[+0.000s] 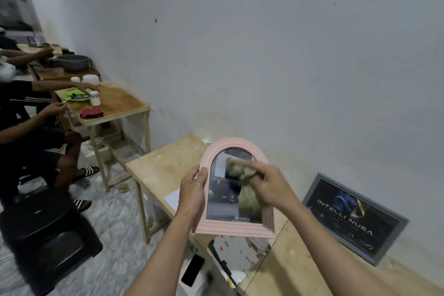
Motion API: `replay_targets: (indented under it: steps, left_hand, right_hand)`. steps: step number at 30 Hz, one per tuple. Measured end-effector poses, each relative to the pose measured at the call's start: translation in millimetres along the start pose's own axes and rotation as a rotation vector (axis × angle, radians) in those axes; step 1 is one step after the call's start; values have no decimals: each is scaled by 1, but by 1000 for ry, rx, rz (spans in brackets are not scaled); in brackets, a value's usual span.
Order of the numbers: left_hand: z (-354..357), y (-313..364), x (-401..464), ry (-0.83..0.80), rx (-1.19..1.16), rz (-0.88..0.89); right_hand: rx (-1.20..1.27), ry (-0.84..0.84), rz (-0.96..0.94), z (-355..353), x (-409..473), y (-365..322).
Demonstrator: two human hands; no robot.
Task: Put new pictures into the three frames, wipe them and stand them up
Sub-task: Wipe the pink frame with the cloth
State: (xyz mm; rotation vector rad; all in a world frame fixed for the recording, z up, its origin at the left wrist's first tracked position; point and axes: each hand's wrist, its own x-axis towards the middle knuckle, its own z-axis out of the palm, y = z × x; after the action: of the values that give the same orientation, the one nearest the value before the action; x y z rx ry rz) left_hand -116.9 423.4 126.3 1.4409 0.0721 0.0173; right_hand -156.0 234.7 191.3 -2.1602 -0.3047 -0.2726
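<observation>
Left hand [193,191] grips the left edge of the pink arched frame [236,227], thumb curled over the front moulding, fingers behind it. The frame is held upright and slightly tilted, lifted off the wooden table [165,163], between the two hands. Right hand [270,185] clutches a green cloth [245,185], fingers bunched round it, and presses it against the glass in the upper right of the arch (cloth and hand are motion-blurred). The cloth hangs down over the middle of the glass. Behind the glass: a picture of a dark car with a "TOYOTA" mark [242,218] along the bottom edge.

Right of the hands, a grey rectangular frame [355,217] stands on the table, leaning back against the wall; its picture reads "INTELLI NUSA". It is well apart from the pink frame.

Below the pink frame, printed sheets [236,255] lie on the table near its front edge; a white paper [173,198] lies just left of the left wrist. A black phone [193,270] rests lower down on a white surface. A small white scrap [207,140] sits at the table's far corner.

Further left, other people sit at a row of wooden tables; the nearest one carries a green plate [77,96], a white jar [95,98] and a red-black cloth [91,113]. A black plastic stool [48,235] stands on the floor.
</observation>
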Motion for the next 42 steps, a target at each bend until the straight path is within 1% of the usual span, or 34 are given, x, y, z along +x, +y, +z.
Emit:
replay_targets:
  steps: [1, 2, 3, 4, 5, 6, 8, 9, 11, 12, 14, 15, 16, 17, 19, 20, 21, 22, 24, 25, 26, 28, 30, 31, 33, 34, 35, 36, 37, 38, 40, 41, 42]
  left_hand:
    - [3, 7, -3, -23, 12, 26]
    - [6, 12, -4, -47, 17, 51]
    - [9, 16, -5, -61, 16, 71]
    - [12, 20, -8, -64, -2, 89]
    - [12, 20, -9, -59, -17, 101]
    - [12, 17, -9, -45, -37, 106]
    - [4, 12, -8, -5, -68, 101]
    - [-1, 10, -9, 16, -80, 94]
    - [-13, 3, -6, 66, -120, 69]
    - [-17, 3, -6, 77, -126, 69]
    - [-21, 6, -10, 73, -80, 82]
    - [-21, 7, -12, 67, -53, 82]
    - [-19, 9, -14, 49, -35, 71]
    - [-17, 11, -15, 29, -26, 63]
    - [-10, 10, -16, -9, -29, 60]
    - [-5, 11, -17, -20, -34, 56]
    - [0, 12, -19, -26, -33, 58]
    - [7, 13, -20, -40, -31, 81]
    - [16, 16, -22, -64, -39, 115]
    - [17, 19, -23, -61, -71, 111]
    - [16, 18, -22, -55, -108, 97]
    - [10, 16, -21, -41, -176, 49]
    - [3, 13, -19, -7, -231, -10]
    - [-1, 12, -17, 24, -247, -29]
    - [-6, 14, -12, 78, -180, 6]
    - [-7, 16, -10, 77, -132, 32]
    - [-7, 19, -11, 66, -100, 41]
    - [-6, 19, -11, 42, -77, 43]
    - [-5, 19, -13, 34, -53, 42]
    - [-4, 18, -12, 37, -41, 50]
    - [0, 18, -11, 37, -16, 60]
    - [3, 20, -10, 34, -3, 65]
    - [7, 21, -10, 26, -3, 70]
  right_hand:
    - [-26, 138, -55, -9, 14, 0]
    - [-88, 215, -102, -14, 27, 2]
    - [-167, 242, -152, -17, 36, 5]
    - [-243, 227, -198, -15, 40, 7]
    - [-300, 185, -230, -9, 38, 12]
    - [-324, 132, -216, 1, 29, 16]
    - [-291, 34, -95, 29, -1, 25]
    - [-244, -22, -61, 42, -20, 31]
    - [-138, -169, -62, 58, -51, 36]
    - [-85, -243, -22, 59, -62, 34]
    - [69, -372, 135, 44, -68, 18]
    - [158, -382, 182, 37, -64, 12]
    - [189, -311, 190, 29, -56, 6]
    - [157, -157, 157, 22, -46, 0]
    - [105, 213, 32, 6, -19, -2]
    - [57, 328, -23, 2, -4, -2]
    - [-7, 371, -77, 2, 9, -3]
    - [-87, 352, -137, 6, 18, -6]
    - [-170, 200, -224, 23, 23, -11]
    - [-159, 118, -230, 36, 17, -12]
    - [-118, 60, -210, 50, 8, -13]
    - [-36, 13, -143, 68, -9, -11]
    - [-34, -65, -85, 72, -22, -3]
    - [-46, -143, -64, 73, -30, -2]
    - [-49, -322, -8, 71, -47, -3]
    - [-32, -391, 41, 65, -54, -8]
    - [6, -443, 95, 56, -56, -15]
    - [44, -458, 142, 45, -55, -21]
    - [80, -424, 158, 35, -50, -27]
    - [128, -329, 147, 26, -42, -32]
    - [310, -10, 108, 12, -20, -36]
    - [362, 160, 81, 8, -7, -37]
    - [319, 310, 34, 5, 6, -36]
